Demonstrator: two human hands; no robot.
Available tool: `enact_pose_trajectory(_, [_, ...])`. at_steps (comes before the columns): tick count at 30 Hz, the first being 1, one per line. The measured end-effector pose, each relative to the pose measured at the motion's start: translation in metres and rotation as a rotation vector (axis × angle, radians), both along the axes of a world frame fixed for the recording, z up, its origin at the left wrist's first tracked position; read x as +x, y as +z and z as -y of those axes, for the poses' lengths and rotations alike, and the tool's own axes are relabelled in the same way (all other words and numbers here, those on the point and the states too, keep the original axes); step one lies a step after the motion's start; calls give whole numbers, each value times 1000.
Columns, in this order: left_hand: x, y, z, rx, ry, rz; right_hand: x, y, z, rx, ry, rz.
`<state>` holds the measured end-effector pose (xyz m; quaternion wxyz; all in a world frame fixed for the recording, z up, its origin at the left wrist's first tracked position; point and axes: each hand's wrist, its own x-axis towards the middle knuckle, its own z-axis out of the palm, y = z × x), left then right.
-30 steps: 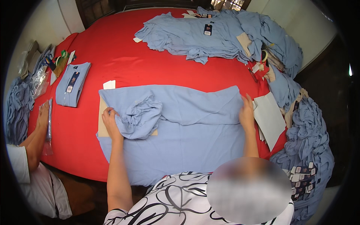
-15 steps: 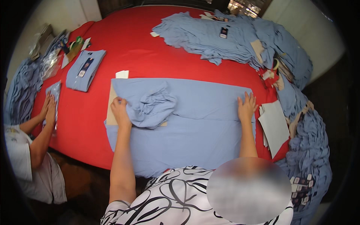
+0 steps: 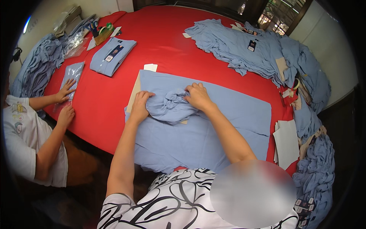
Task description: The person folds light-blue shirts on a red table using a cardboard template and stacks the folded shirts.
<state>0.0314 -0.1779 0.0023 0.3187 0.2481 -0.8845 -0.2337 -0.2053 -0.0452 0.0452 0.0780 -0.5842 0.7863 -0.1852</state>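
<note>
A light blue shirt (image 3: 236,103) lies spread in front of me, partly folded, with a bunched heap of its cloth near its left end. My left hand (image 3: 139,107) grips the left edge of that heap, fingers bent onto the fabric. At the heap's upper right, my right hand (image 3: 199,96) pinches the cloth between thumb and fingers. A beige card (image 3: 134,92) shows beside my left hand, mostly covered by the shirt. White paper (image 3: 150,67) sticks out past the shirt's far edge.
On a red-covered table (image 3: 152,34), a folded blue shirt (image 3: 110,57) lies at the left. Piled shirts (image 3: 236,45) fill the far right, with white sheets (image 3: 286,143) nearer. At the left, a co-worker's hands (image 3: 65,91) rest around a plastic-wrapped shirt (image 3: 72,76).
My right hand has come left from the shirt's right end onto the bunched cloth. My left hand stays beside the heap. The view has shifted, and the co-worker's hands have separated.
</note>
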Motion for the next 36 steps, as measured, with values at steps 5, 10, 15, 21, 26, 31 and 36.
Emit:
enact_pose_trajectory(5, [12,-13,0,31,66,9,31,61,-57,-57,369,221])
enact_pose_trajectory(10, [10,-14,0,38,67,-4,65,131,-116,193,611,524])
enact_pose_trajectory(15, [10,-16,11,43,52,31,10,90,-98,-243,169,842])
enact_pose_trajectory(21, [-1,-2,5,34,100,90,-86,-16,-65,-458,-316,803])
enact_pose_trajectory(26, [0,1,5,9,98,106,-92,-35,-67,-365,-363,436])
enact_pose_trajectory(31, [12,-2,4,-4,103,96,8,20,-83,-450,-77,112])
enact_pose_trajectory(36, [6,5,3,-155,107,257,160,-6,-131,52,811,392])
